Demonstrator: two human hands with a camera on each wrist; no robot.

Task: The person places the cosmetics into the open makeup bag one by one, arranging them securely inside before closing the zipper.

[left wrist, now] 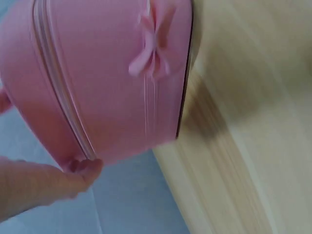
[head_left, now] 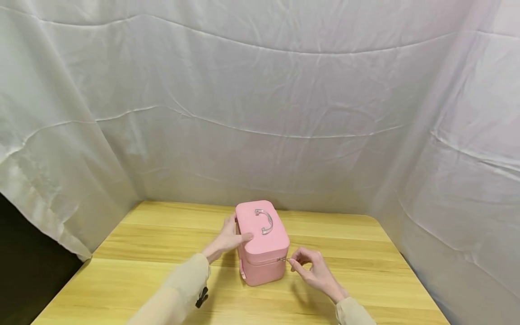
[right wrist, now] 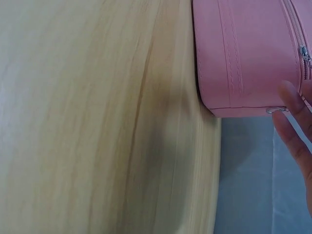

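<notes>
A pink vanity case (head_left: 263, 253) stands upright on the table, its lid down and a silver handle (head_left: 266, 221) on top. My left hand (head_left: 229, 235) holds the case at its left side, thumb on the lid and fingers along the side by the seam. At the near right corner, my right hand (head_left: 314, 270) pinches the zipper pull (head_left: 286, 259) between thumb and forefinger. In the right wrist view the metal zipper slider (right wrist: 304, 52) sits on the zipper track, with fingers (right wrist: 295, 105) close by. A pink bow (left wrist: 154, 46) decorates the side in the left wrist view.
The wooden table (head_left: 162, 246) has light yellow grain. Pale grey curtains (head_left: 260, 99) hang behind it and on both sides. A dark gap (head_left: 28, 262) shows past the table's left edge. A black clip (head_left: 201, 298) hangs at the left sleeve.
</notes>
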